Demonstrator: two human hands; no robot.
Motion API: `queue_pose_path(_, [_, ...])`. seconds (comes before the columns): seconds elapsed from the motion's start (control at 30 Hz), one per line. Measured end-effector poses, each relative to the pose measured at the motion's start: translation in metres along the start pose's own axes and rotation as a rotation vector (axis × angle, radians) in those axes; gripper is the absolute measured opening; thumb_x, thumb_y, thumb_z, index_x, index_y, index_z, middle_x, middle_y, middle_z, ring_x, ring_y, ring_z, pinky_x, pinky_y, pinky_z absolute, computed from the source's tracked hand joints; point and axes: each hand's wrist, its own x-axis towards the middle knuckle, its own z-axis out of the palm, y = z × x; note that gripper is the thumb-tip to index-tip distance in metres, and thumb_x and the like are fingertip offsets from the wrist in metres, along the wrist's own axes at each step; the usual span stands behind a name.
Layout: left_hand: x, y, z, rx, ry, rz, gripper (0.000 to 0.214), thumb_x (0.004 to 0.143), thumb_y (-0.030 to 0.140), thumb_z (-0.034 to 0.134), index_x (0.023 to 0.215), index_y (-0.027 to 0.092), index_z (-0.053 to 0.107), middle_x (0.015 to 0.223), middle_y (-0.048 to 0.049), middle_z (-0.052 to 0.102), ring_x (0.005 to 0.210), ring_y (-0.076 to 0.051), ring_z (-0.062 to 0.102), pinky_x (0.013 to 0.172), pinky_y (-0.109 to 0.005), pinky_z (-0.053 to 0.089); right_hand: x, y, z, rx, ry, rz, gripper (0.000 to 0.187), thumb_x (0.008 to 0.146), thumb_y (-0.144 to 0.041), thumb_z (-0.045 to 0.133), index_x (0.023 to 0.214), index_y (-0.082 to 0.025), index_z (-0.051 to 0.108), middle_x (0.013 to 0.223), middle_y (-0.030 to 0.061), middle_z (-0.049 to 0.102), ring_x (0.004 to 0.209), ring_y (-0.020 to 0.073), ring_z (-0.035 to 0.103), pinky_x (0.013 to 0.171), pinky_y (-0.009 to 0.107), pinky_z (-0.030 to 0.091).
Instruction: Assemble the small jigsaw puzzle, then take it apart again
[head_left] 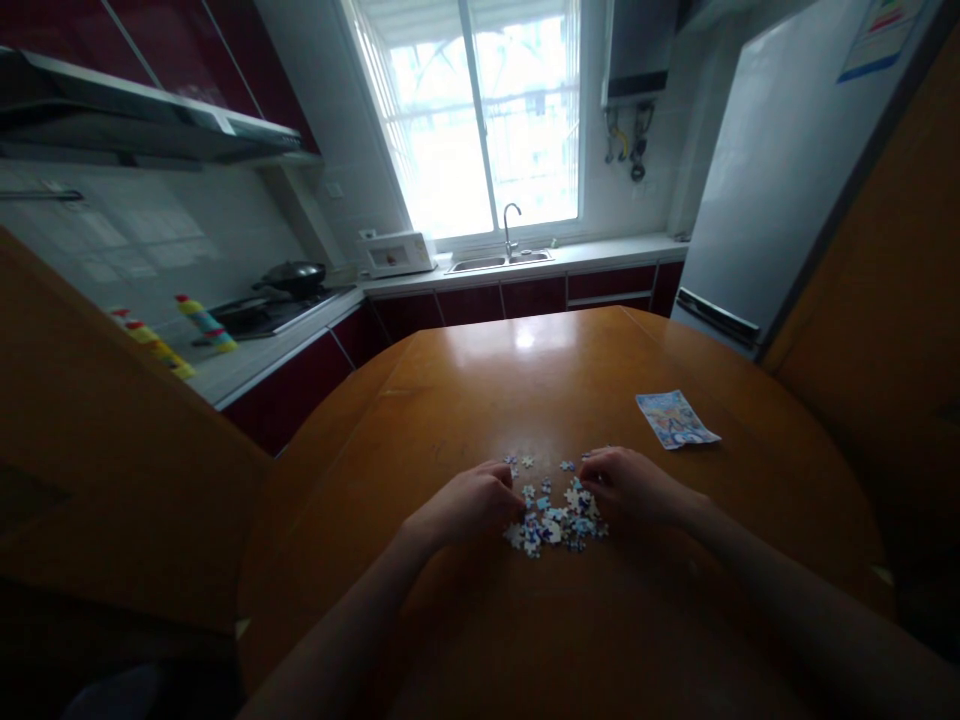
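Note:
A loose heap of jigsaw puzzle pieces (553, 528), white, pale blue and dark blue, lies on the wooden table (465, 400). My left hand (478, 497) is at the heap's left side, its fingers curled and fingertips down among the pieces. On the right side, my right hand (626, 480) also has its fingers bent together over the edge of the heap. Whatever is between the fingertips of either hand is hidden or too small to name. A few single pieces (528, 462) lie scattered just beyond the heap, between the two hands.
A creased, printed picture sheet (676, 419) lies on the table beyond my right hand. Behind the table are a counter with a sink (480, 264), a microwave (397, 255) and a stove with a wok (294, 279). A refrigerator (780, 170) stands at right.

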Motion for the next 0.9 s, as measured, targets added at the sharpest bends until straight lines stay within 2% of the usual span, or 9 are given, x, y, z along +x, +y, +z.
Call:
queue_pose_path(0.1, [-0.001, -0.004, -0.004, -0.024, 0.040, -0.031, 0.016, 0.092, 0.024, 0.062, 0.088, 0.023, 0.077, 0.102, -0.0060, 0.065, 0.096, -0.019, 0.058, 0.083, -0.026, 0.043, 0.001, 0.003, 0.004, 0.009, -0.019, -0.020, 0.015, 0.087, -0.021, 0.059, 0.082, -0.021, 0.073, 0.083, 0.0033, 0.071, 0.075, 0.0160, 0.061, 0.070, 0.025, 0.041])
queue_pose_path(0.2, [-0.002, -0.003, -0.008, -0.102, 0.041, -0.051, 0.013, 0.091, 0.023, 0.062, 0.094, 0.021, 0.075, 0.106, -0.0069, 0.064, 0.096, -0.018, 0.058, 0.084, -0.026, 0.045, 0.000, 0.003, 0.004, 0.032, -0.043, -0.030, 0.014, 0.084, -0.017, 0.060, 0.085, -0.021, 0.074, 0.087, 0.0037, 0.072, 0.078, 0.0162, 0.063, 0.071, 0.025, 0.041])
queue_pose_path(0.27, [-0.004, 0.000, -0.012, -0.143, 0.020, -0.039, 0.011, 0.090, 0.025, 0.065, 0.094, 0.020, 0.073, 0.105, -0.0064, 0.064, 0.093, -0.017, 0.059, 0.083, -0.026, 0.046, 0.000, 0.002, 0.003, 0.036, -0.054, -0.021, 0.014, 0.083, -0.017, 0.061, 0.086, -0.021, 0.075, 0.088, 0.0038, 0.072, 0.079, 0.0164, 0.063, 0.071, 0.025, 0.041])
queue_pose_path(0.43, [-0.007, 0.009, -0.012, -0.168, -0.126, 0.034, 0.011, 0.081, 0.025, 0.075, 0.091, 0.020, 0.073, 0.095, -0.0040, 0.066, 0.083, -0.016, 0.059, 0.075, -0.024, 0.045, 0.000, 0.000, 0.002, -0.007, -0.052, -0.003, 0.015, 0.086, -0.021, 0.059, 0.083, -0.021, 0.074, 0.085, 0.0034, 0.071, 0.073, 0.0157, 0.060, 0.067, 0.025, 0.039])
queue_pose_path(0.57, [-0.005, 0.009, -0.009, -0.135, -0.158, 0.035, 0.001, 0.082, 0.020, 0.073, 0.082, 0.019, 0.073, 0.086, -0.0021, 0.067, 0.075, -0.014, 0.059, 0.071, -0.023, 0.043, -0.001, -0.002, 0.000, 0.005, -0.047, -0.012, 0.016, 0.088, -0.024, 0.059, 0.084, -0.020, 0.074, 0.083, 0.0036, 0.070, 0.072, 0.0155, 0.059, 0.067, 0.025, 0.039])
queue_pose_path(0.63, [-0.005, 0.005, -0.011, -0.150, -0.167, 0.023, 0.006, 0.085, 0.020, 0.069, 0.081, 0.019, 0.074, 0.082, -0.0022, 0.069, 0.073, -0.013, 0.059, 0.070, -0.022, 0.043, -0.001, -0.003, -0.001, 0.010, -0.044, -0.010, 0.018, 0.090, -0.026, 0.058, 0.083, -0.019, 0.073, 0.081, 0.0037, 0.069, 0.072, 0.0153, 0.059, 0.066, 0.025, 0.039])
queue_pose_path(0.77, [-0.010, -0.006, -0.020, -0.249, -0.205, -0.089, 0.012, 0.086, 0.018, 0.064, 0.087, 0.018, 0.077, 0.082, -0.0027, 0.072, 0.072, -0.013, 0.061, 0.067, -0.021, 0.043, -0.001, -0.003, -0.002, 0.000, -0.039, -0.007, 0.019, 0.091, -0.027, 0.057, 0.082, -0.019, 0.072, 0.080, 0.0038, 0.068, 0.071, 0.0151, 0.058, 0.065, 0.025, 0.038])
queue_pose_path(0.9, [-0.015, -0.022, -0.023, -0.298, -0.213, -0.258, 0.012, 0.079, 0.020, 0.071, 0.089, 0.017, 0.074, 0.079, -0.0010, 0.071, 0.070, -0.013, 0.061, 0.063, -0.021, 0.042, -0.001, -0.004, -0.003, 0.006, -0.036, -0.010, 0.018, 0.090, -0.027, 0.058, 0.084, -0.019, 0.073, 0.081, 0.0043, 0.069, 0.071, 0.0154, 0.059, 0.066, 0.025, 0.039])
